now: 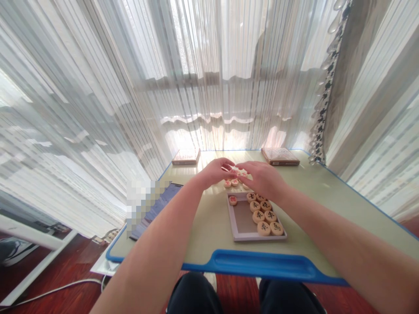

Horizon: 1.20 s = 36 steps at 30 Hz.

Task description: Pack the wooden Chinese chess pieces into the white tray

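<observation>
A shallow grey tray lies on the green table, with several round wooden chess pieces lined up in its right half and one red-marked piece at its far left corner. Beyond the tray, loose pieces lie on the table. My left hand hovers over those loose pieces, fingers curled and pinching a small piece. My right hand reaches over the far end of the tray, palm down, fingers bent toward the left hand; what lies under its fingertips is hidden.
Two flat boxes stand at the table's far edge, one at the left and one at the right. A dark tablet-like slab lies at the left edge. A blue handle rim runs along the near edge. Sheer curtains surround the table.
</observation>
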Each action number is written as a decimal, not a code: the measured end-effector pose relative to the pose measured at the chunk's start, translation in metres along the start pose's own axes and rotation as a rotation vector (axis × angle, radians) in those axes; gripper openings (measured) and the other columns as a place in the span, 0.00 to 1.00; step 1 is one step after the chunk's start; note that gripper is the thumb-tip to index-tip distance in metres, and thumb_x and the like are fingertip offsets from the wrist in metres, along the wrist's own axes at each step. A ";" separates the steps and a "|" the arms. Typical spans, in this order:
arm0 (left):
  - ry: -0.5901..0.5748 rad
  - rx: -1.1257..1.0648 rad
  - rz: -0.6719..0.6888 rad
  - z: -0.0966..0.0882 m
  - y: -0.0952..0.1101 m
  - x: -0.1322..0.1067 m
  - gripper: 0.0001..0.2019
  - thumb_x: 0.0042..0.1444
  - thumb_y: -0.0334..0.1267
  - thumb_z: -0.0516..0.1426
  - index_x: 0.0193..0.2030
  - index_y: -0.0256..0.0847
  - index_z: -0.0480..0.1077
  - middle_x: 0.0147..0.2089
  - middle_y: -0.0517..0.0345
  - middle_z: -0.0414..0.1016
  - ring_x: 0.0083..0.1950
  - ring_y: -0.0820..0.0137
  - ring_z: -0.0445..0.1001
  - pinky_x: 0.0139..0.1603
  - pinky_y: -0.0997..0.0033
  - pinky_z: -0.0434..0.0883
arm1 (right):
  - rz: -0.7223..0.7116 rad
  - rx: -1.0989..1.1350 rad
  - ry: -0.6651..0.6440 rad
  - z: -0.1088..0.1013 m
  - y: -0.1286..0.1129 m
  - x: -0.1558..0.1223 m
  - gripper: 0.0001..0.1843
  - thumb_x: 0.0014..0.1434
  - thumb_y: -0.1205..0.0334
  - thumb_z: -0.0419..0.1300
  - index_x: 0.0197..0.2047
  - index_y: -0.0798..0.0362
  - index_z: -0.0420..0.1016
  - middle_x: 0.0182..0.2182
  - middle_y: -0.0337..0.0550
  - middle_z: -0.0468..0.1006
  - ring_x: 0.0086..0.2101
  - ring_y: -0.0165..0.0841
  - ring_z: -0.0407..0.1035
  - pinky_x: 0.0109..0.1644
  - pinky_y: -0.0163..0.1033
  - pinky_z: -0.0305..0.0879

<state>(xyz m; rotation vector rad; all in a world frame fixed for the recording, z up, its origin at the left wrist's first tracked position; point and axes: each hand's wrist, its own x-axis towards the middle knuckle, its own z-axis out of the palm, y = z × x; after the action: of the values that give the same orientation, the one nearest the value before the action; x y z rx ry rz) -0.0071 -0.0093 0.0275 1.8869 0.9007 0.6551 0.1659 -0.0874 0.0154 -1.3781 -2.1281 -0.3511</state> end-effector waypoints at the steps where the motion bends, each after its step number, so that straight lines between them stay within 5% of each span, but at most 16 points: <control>1: -0.005 -0.021 0.004 0.000 0.001 -0.001 0.22 0.39 0.37 0.66 0.43 0.36 0.69 0.39 0.53 0.72 0.34 0.72 0.72 0.33 0.70 0.70 | -0.006 0.023 -0.011 0.000 0.000 0.000 0.15 0.58 0.58 0.55 0.48 0.50 0.72 0.42 0.44 0.77 0.41 0.38 0.70 0.44 0.42 0.63; 5: -0.072 -0.117 0.019 0.000 0.005 -0.004 0.24 0.39 0.36 0.66 0.45 0.36 0.68 0.40 0.51 0.72 0.35 0.71 0.73 0.37 0.67 0.70 | -0.055 0.096 -0.062 -0.004 -0.003 0.000 0.13 0.58 0.61 0.54 0.47 0.48 0.73 0.41 0.44 0.77 0.40 0.37 0.70 0.44 0.41 0.63; 11: -0.121 -0.284 -0.013 0.002 0.014 -0.008 0.21 0.40 0.32 0.66 0.43 0.34 0.69 0.38 0.50 0.74 0.35 0.71 0.74 0.39 0.66 0.70 | 0.055 0.195 -0.015 -0.010 -0.009 0.002 0.11 0.57 0.62 0.55 0.42 0.50 0.75 0.39 0.44 0.77 0.35 0.35 0.70 0.38 0.38 0.64; 21: -0.139 -0.255 -0.055 -0.002 0.015 -0.009 0.16 0.45 0.43 0.63 0.35 0.30 0.74 0.35 0.45 0.77 0.33 0.70 0.75 0.33 0.70 0.71 | 0.093 0.247 0.019 -0.003 -0.003 0.000 0.11 0.57 0.59 0.56 0.41 0.51 0.75 0.37 0.43 0.77 0.35 0.34 0.69 0.38 0.38 0.63; 36: -0.189 -0.279 -0.106 -0.005 0.013 -0.010 0.15 0.43 0.40 0.65 0.36 0.32 0.74 0.31 0.49 0.77 0.32 0.72 0.74 0.38 0.68 0.71 | 0.145 0.185 0.015 -0.005 -0.010 0.001 0.11 0.55 0.56 0.54 0.36 0.52 0.74 0.34 0.45 0.77 0.35 0.36 0.69 0.37 0.40 0.63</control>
<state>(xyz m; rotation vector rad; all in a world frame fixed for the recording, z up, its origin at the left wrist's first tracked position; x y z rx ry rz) -0.0127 -0.0191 0.0411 1.6103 0.7407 0.5004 0.1581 -0.0938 0.0206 -1.4063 -1.9800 -0.1038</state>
